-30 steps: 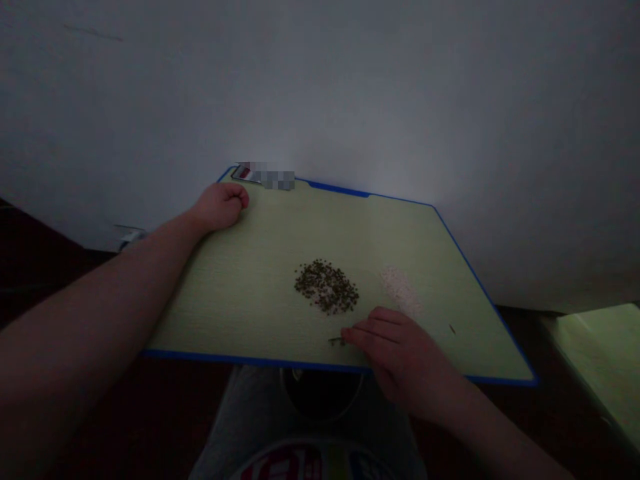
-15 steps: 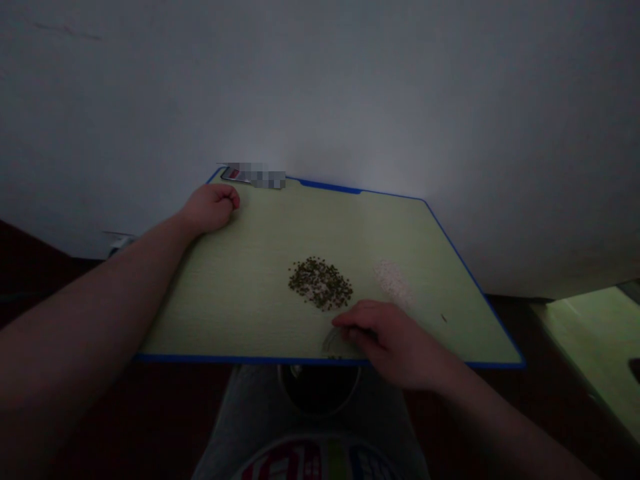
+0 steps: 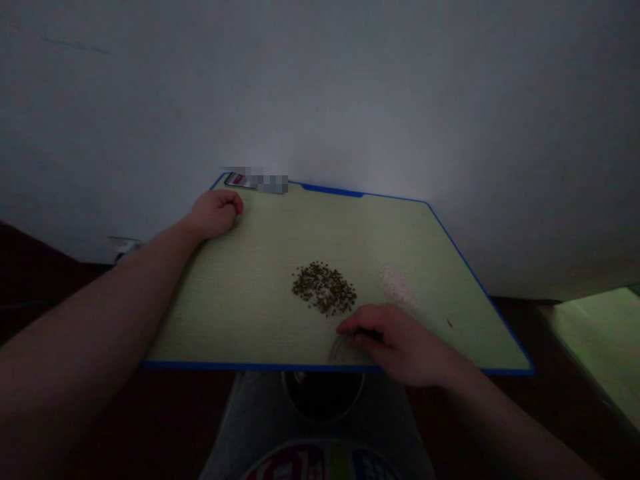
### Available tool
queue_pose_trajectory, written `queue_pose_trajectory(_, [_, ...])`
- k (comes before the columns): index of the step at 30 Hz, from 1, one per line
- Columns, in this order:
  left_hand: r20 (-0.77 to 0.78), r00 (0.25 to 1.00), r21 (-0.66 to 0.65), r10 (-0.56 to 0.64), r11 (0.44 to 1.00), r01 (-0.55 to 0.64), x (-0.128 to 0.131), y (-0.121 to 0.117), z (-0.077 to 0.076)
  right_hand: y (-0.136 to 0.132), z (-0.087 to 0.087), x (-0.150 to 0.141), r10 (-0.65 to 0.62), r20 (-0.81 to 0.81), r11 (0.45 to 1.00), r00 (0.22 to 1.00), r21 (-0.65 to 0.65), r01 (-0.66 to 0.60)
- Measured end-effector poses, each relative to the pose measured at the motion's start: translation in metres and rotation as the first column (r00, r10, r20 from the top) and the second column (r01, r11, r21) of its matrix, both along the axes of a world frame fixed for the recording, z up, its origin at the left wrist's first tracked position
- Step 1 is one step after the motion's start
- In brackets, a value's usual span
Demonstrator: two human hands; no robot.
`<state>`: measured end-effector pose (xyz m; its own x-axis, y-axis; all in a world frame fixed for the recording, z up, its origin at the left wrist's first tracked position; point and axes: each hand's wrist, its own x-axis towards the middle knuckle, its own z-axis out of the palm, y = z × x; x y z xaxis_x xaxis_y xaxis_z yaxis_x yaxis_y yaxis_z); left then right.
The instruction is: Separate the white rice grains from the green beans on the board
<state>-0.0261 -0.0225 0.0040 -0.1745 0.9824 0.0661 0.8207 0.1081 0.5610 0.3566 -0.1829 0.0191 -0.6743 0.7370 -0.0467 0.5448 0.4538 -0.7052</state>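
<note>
Right hand [image 3: 400,345] is down at the near edge of a green cutting board [image 3: 250,313], fingers curled over a small clear round dish or lid [image 3: 343,352]; can't tell if it's clamped or just touched. Dark green mung beans [image 3: 324,288] sit heaped around 12 o'clock from there, pale grains [image 3: 397,287] around 1. Left hand [image 3: 216,213] is balled into a fist at 10, nothing visible in it. Right now, the dish is where the work is.

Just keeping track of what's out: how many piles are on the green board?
2. The dark seed pile lies mid-board on the green board, and the pale pile lies to its right. Another could be hidden under the right hand.
</note>
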Motion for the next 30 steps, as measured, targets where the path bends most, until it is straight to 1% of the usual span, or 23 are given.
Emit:
queue_pose_trajectory(2, [0.006,1.000,0.002,0.006,1.000,-0.006,-0.002,0.002,-0.003,-0.001,0.001,0.001,0.001,-0.002,1.000,1.000,0.002,-0.001])
queue_pose_trajectory(5, [0.013,1.000,-0.003,0.007,1.000,-0.007,-0.004,0.003,-0.006,-0.006,0.005,0.006,-0.002,-0.005,0.999,1.000,0.044,0.002])
queue_pose_trajectory(6, [0.016,1.000,-0.002,0.006,1.000,-0.006,-0.004,0.004,-0.006,-0.007,0.006,0.010,-0.015,-0.005,0.998,1.000,0.065,0.015])
queue_pose_trajectory(8, [0.020,1.000,0.002,0.003,1.000,-0.003,-0.004,0.003,-0.006,-0.007,0.009,0.019,-0.085,-0.002,0.989,0.996,0.124,0.085])
queue_pose_trajectory(10, [0.027,1.000,0.005,0.001,1.000,-0.002,-0.003,0.003,-0.005,-0.004,0.011,0.029,-0.206,0.016,0.955,0.978,0.222,0.197])
queue_pose_trajectory(12, [0.038,0.999,0.002,0.001,1.000,-0.001,-0.002,0.003,-0.004,0.001,0.011,0.037,-0.324,0.043,0.895,0.945,0.336,0.292])
queue_pose_trajectory(14, [0.046,0.999,-0.007,-0.007,1.000,0.007,-0.002,0.002,-0.003,0.007,0.009,0.040,-0.395,0.081,0.849,0.915,0.413,0.330])
queue_pose_trajectory(16, [0.048,0.999,-0.015,-0.016,1.000,0.016,-0.001,0.000,-0.001,0.013,0.006,0.037,-0.427,0.122,0.832,0.896,0.440,0.337])
queue_pose_trajectory(19, [0.054,0.999,-0.022,-0.010,1.000,0.011,0.001,-0.002,0.002,0.023,0.004,0.025,-0.449,0.168,0.830,0.878,0.441,0.340])
queue_pose_trajectory(23, [0.047,0.999,-0.024,0.004,1.000,-0.002,0.004,-0.003,0.004,0.030,0.005,0.012,-0.419,0.190,0.856,0.888,0.410,0.316])
queue_pose_trajectory(26, [0.026,1.000,-0.014,0.007,1.000,-0.007,0.004,-0.002,0.005,0.025,0.005,0.013,-0.389,0.175,0.874,0.905,0.381,0.302])
queue_pose_trajectory(30, [0.008,1.000,0.003,-0.008,1.000,0.008,0.002,-0.001,0.003,0.008,0.004,0.020,-0.346,0.128,0.892,0.929,0.353,0.284])
